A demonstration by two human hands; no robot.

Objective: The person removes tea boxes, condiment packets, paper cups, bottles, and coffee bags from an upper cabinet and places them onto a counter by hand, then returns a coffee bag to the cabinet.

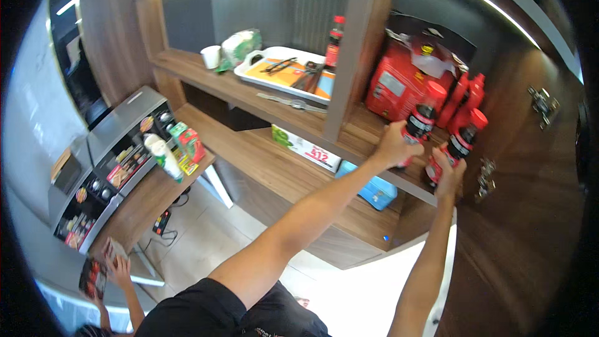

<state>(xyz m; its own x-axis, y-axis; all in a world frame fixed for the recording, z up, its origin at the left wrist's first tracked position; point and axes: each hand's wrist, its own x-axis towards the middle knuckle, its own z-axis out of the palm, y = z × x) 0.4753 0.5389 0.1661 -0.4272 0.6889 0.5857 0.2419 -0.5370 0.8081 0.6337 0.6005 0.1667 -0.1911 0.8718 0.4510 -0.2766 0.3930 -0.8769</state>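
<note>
My left hand (397,146) grips a dark sauce bottle (420,120) with a red cap and a red label. A second bottle of the same kind (460,145) is held in my right hand (448,175). Both bottles tilt slightly to the right in this view, at the front of the right-hand shelf compartment (358,138). Just behind them stands a large red plastic package (395,82) with a torn top. Red bottle-shaped packs (470,98) stand to its right. My fingers hide parts of both labels, and whether the bottle bases touch the shelf is hard to tell.
An upright divider (354,51) separates a white tray (285,83) bearing glasses and a similar bottle (333,47). An opened cabinet door (510,224) with hinges is at right. Below lie a blue case (378,192) and a white box (306,149). Another person's hands (120,269) hold packages at lower left.
</note>
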